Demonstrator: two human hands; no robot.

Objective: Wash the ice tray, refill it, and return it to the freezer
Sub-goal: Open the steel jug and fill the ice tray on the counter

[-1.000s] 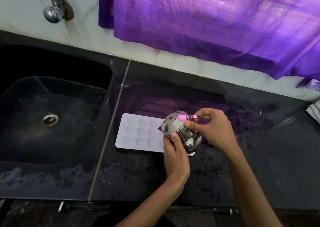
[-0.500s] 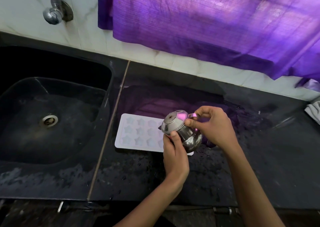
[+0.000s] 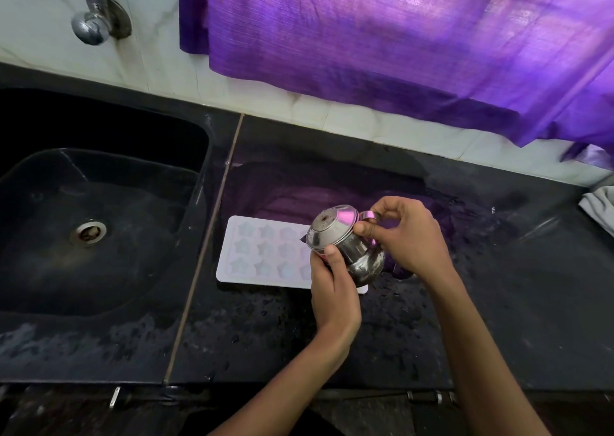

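Note:
A white ice tray (image 3: 262, 253) with star-shaped cells lies flat on the wet black counter, just right of the sink. Over its right end I hold a small steel pot (image 3: 345, 243) tipped over toward the left, its base facing up and left. My left hand (image 3: 334, 289) grips the pot from below, thumb on its rim. My right hand (image 3: 403, 236) pinches the pot's handle and side from the right. The tray's right end is hidden behind the pot and my left hand.
A black sink (image 3: 89, 236) with a steel drain (image 3: 88, 233) fills the left. A tap (image 3: 94, 20) juts from the white tiled wall. A purple curtain (image 3: 398, 47) hangs over the counter's back. A grey cloth (image 3: 601, 206) lies at the far right.
Both hands and the pot stay over the tray's right end; the pot holds almost the same tilt. The tray has not moved.

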